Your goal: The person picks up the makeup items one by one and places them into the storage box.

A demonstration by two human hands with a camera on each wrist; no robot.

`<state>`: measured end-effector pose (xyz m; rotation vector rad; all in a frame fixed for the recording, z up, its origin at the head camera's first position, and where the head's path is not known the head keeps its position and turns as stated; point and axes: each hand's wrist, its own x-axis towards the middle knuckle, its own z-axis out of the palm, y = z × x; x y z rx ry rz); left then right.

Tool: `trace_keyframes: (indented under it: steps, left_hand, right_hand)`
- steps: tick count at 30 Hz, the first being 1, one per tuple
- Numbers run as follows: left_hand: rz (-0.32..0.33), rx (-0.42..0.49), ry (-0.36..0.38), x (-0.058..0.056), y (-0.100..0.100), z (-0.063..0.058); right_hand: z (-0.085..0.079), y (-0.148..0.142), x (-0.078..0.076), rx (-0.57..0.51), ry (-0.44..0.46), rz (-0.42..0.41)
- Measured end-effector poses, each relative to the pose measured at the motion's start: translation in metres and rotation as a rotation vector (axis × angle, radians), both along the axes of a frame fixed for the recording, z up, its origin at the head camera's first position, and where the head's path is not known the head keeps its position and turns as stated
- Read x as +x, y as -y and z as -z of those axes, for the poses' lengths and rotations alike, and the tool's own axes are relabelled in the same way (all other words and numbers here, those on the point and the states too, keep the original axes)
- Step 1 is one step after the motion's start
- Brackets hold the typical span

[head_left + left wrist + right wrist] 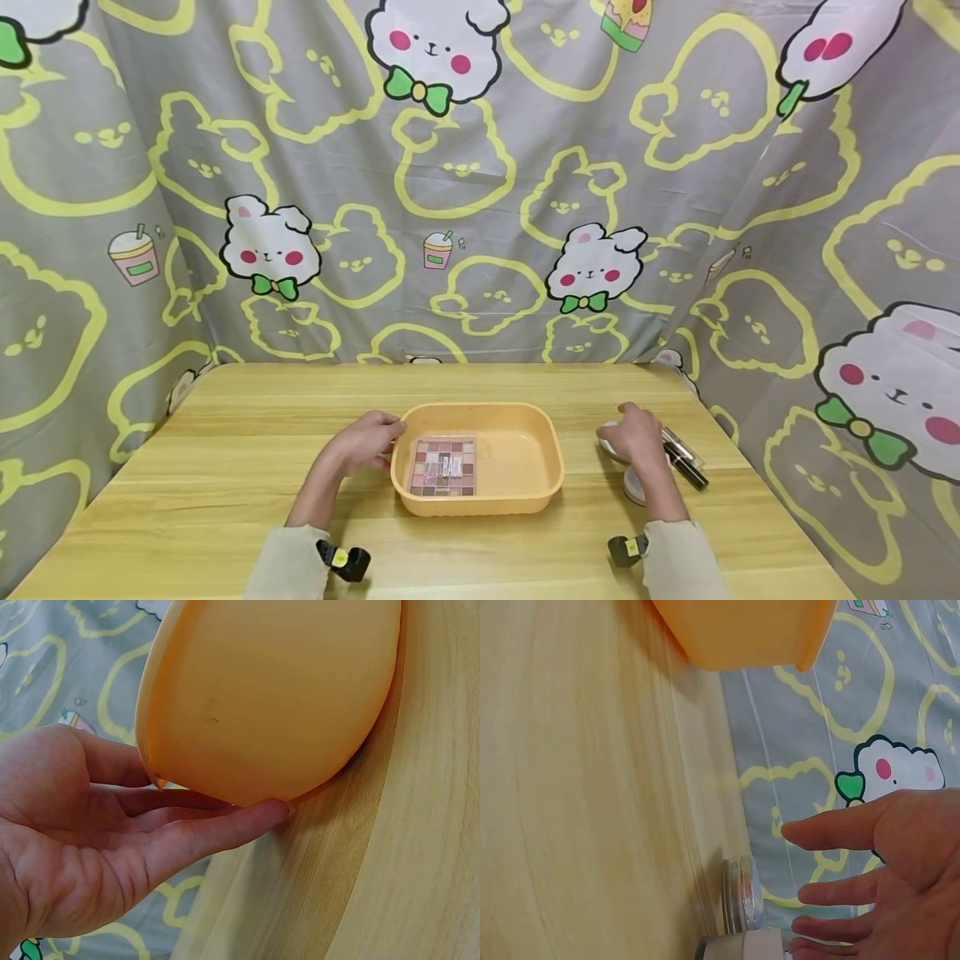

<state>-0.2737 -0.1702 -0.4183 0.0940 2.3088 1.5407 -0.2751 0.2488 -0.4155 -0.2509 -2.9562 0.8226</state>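
A yellow plastic basin (517, 458) stands on the table, with a square eyeshadow palette (442, 467) lying flat in its left half. My left hand (371, 442) holds the basin's left end; in the left wrist view the thumb is at the rim and the other fingers lie along the outer wall (277, 690). To the right, my right hand (637, 433) hovers low over small cosmetics, its fingers (840, 891) straight and spread with nothing between them. A round flat case (613, 446) is partly hidden beneath it, and a second round case (633, 487) sits nearer.
Just right of the right hand lie a black tube (686, 467) and a clear-and-silver tube (684, 443), side by side. Wood-grain table (247, 433) surrounds the basin. A grey patterned curtain (480, 300) hangs along the back and both sides.
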Motion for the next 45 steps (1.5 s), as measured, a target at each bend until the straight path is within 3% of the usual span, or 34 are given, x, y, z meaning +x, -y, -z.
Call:
trace_keyframes:
  steps: [30, 45]
  left_hand:
    - [0.016, 0.024, 0.006, -0.0023, 0.0011, 0.0018]
    - [0.018, 0.022, 0.012, -0.0012, 0.0013, 0.0024]
  right_hand:
    - [0.0055, -0.0063, -0.0026, 0.132, 0.080, -0.102]
    - [0.0064, -0.0051, -0.0008, 0.155, 0.052, -0.133]
